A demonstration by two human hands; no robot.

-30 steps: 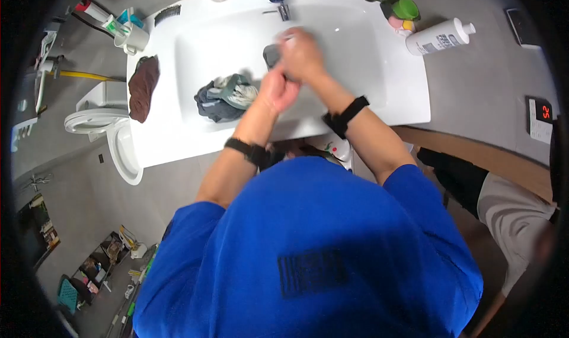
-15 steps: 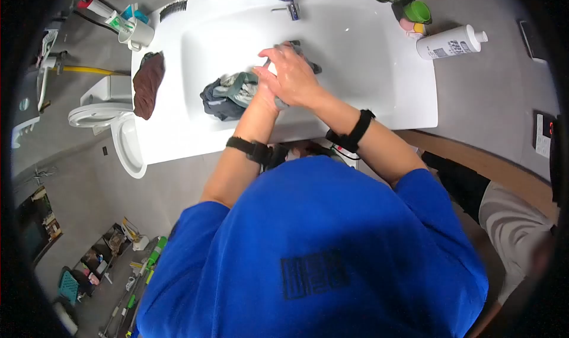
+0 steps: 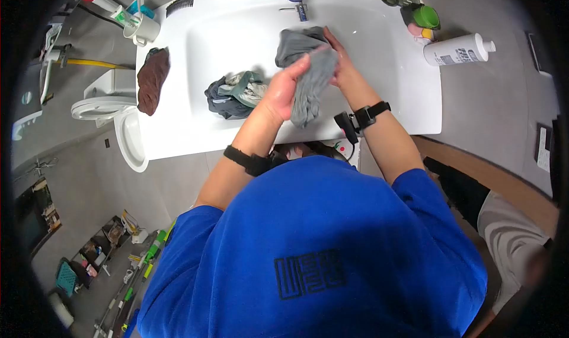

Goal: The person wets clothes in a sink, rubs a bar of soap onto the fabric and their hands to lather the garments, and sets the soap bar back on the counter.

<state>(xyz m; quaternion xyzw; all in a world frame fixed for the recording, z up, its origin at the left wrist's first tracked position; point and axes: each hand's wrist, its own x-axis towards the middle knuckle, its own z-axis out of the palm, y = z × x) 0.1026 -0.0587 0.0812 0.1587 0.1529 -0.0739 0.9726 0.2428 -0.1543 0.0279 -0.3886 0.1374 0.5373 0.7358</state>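
A crumpled grey cloth (image 3: 313, 89) hangs between my hands over the white washbasin (image 3: 237, 35). My left hand (image 3: 283, 92) grips its left side, the thumb pressed on top. My right hand (image 3: 344, 65) is closed round the right side, its fingers partly behind the fabric. One bunched part of the cloth sticks out toward the faucet and another hangs toward my body. Left of my left hand, a dark grey and light patterned cloth bundle (image 3: 234, 95) lies in the basin. Black straps circle both my wrists.
A brown cloth (image 3: 153, 82) lies on the basin's left rim near a white mug (image 3: 142, 29) and a black comb (image 3: 180, 5). The faucet (image 3: 302, 12) stands at the back. A white bottle (image 3: 456, 50) lies right. Another person's sleeve (image 3: 512, 225) shows at lower right.
My hands, earlier together around a small white thing above the grey cloth, have moved apart. Now the grey cloth is lifted between them, and the white thing is out of sight.
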